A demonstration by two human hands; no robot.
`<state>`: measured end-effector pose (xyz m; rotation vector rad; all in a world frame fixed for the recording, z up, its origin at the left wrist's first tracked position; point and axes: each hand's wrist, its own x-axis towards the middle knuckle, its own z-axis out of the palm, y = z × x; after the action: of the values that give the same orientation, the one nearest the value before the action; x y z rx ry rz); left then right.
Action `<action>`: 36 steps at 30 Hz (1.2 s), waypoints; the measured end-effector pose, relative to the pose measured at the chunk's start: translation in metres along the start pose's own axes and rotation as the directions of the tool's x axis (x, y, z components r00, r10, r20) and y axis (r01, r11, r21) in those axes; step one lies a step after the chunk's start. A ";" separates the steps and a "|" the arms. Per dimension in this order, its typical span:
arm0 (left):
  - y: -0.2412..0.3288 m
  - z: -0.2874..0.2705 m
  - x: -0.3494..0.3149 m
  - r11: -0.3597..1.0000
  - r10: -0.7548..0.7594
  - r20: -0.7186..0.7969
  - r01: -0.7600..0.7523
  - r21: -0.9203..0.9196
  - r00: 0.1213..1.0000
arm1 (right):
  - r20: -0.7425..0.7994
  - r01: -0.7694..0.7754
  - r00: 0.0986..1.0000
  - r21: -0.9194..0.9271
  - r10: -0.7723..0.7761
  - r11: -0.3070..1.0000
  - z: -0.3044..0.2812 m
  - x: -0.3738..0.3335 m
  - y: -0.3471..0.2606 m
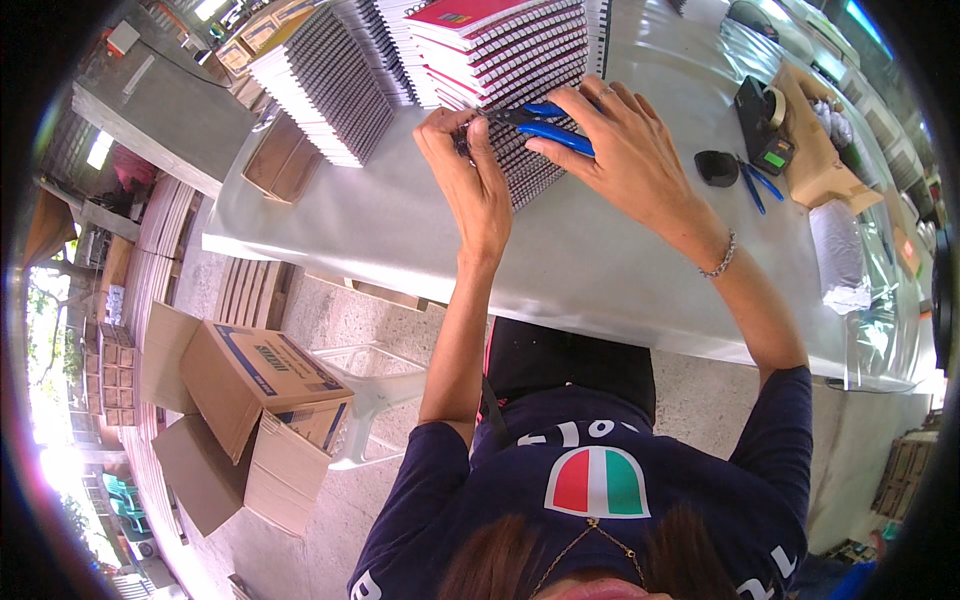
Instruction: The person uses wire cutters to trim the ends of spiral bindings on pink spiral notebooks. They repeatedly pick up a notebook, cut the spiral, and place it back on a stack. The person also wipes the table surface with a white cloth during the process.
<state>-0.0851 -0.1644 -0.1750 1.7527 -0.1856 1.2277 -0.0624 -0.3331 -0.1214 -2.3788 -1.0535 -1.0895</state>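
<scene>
In my right hand [625, 145] is a pair of blue-handled pliers [560, 135], the fingers wrapped round its grips. The dark jaws point left and meet the fingertips of my left hand [465, 170]. That hand is closed in a pinch at the near left corner of a tall stack of red-covered spiral notebooks [500, 60]. Something small and dark shows between its fingers, too hidden to name. The notebooks' coil bindings face me. More spiral-bound books [325, 85] stand just left of the stack, their coils toward the right.
On the table [350, 220], to the right, lie a second blue-handled tool [755, 185], a dark rounded object [716, 168], a black case [762, 125] and an open cardboard box [815, 140]. An open carton [265, 375] and a white plastic chair [375, 390] are at the lower left.
</scene>
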 end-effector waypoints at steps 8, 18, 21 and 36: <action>-0.003 0.002 0.001 0.997 -0.064 -0.013 0.063 -0.052 0.998 | 0.205 -0.208 0.964 0.189 0.168 0.960 0.000 -0.004 0.001; 0.004 -0.003 -0.001 0.913 -0.341 -0.065 0.314 -0.260 0.938 | 0.078 -0.120 0.991 0.121 0.111 0.985 0.003 -0.014 -0.001; -0.002 -0.008 -0.006 0.903 -0.317 0.075 0.325 -0.280 0.946 | 0.092 -0.126 0.989 0.152 0.113 0.980 0.008 -0.013 0.000; -0.007 -0.007 -0.008 0.965 -0.220 0.056 0.226 -0.133 0.974 | 0.133 -0.202 0.974 0.160 0.181 0.966 0.010 -0.011 -0.006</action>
<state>-0.0895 -0.1581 -0.1857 1.6298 -0.0918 0.9929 -0.0667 -0.3288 -0.1360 -2.3700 -0.8921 -0.7670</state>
